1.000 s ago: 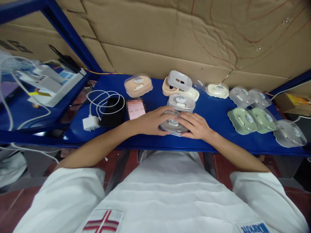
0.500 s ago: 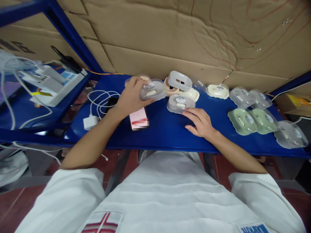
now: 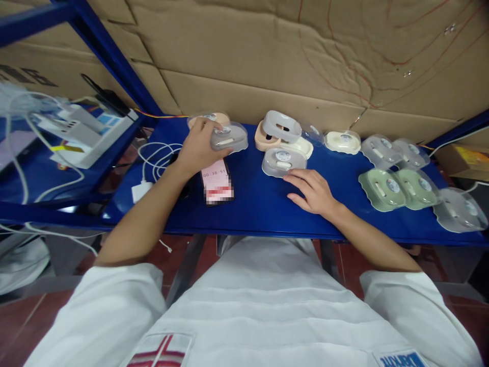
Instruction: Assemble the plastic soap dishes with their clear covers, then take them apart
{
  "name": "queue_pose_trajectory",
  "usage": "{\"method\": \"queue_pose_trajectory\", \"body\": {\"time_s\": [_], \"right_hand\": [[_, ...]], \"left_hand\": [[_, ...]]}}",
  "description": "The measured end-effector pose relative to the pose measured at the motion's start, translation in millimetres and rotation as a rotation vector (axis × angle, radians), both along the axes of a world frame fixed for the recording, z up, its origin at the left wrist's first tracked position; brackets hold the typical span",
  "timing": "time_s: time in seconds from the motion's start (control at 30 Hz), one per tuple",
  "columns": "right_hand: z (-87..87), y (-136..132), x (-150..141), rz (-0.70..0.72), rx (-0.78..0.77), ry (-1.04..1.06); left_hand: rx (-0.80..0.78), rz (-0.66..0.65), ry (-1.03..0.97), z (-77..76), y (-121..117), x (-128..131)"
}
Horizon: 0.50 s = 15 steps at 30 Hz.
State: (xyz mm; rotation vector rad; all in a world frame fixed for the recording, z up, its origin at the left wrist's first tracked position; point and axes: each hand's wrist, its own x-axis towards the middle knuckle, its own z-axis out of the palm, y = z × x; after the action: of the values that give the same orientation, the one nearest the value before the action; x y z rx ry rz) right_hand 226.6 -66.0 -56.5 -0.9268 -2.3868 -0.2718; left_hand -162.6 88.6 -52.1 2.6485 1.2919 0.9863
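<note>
My left hand (image 3: 200,145) is closed on the left end of a grey soap box (image 3: 236,136) with a clear lid, thumb in front and fingers over the top. Right behind it, partly covered, is a peach soap box (image 3: 208,118). My right hand (image 3: 310,191) is open, its fingertips at the front right edge of a second grey soap box (image 3: 282,162), which rests on the blue table; whether they touch it I cannot tell. Behind that box, a grey tray part (image 3: 282,126) with a slot leans on a peach base (image 3: 263,140) and a cream part (image 3: 300,147).
A phone (image 3: 217,181) showing a timer lies in front of my left hand. A white charger (image 3: 141,191) with a coiled cable is to its left. A cream box (image 3: 343,142), green boxes (image 3: 382,189) and grey boxes stand rightward. Cardboard (image 3: 244,56) walls the back.
My left hand has carried the grey soap box from the front middle to the back left, beside the peach box. My right hand has let go of it. The peach box has shifted left.
</note>
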Motion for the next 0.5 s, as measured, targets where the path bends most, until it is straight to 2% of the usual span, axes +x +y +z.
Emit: {"method": "queue_pose_trajectory", "body": {"time_s": [0.1, 0.33, 0.5], "right_hand": [[0.9, 1, -1, 0.008, -0.013, -0.009], [2.0, 2, -5, 0.045, 0.020, -0.011], [1.3, 3, -8, 0.003, -0.010, -0.001]], "left_hand": [[-0.011, -0.039, -0.090, -1.8, 7, -2], [-0.056, -0.105, -0.112, 0.5, 20, 1], [-0.095, -0.180, -0.089, 0.4, 29, 7]]}}
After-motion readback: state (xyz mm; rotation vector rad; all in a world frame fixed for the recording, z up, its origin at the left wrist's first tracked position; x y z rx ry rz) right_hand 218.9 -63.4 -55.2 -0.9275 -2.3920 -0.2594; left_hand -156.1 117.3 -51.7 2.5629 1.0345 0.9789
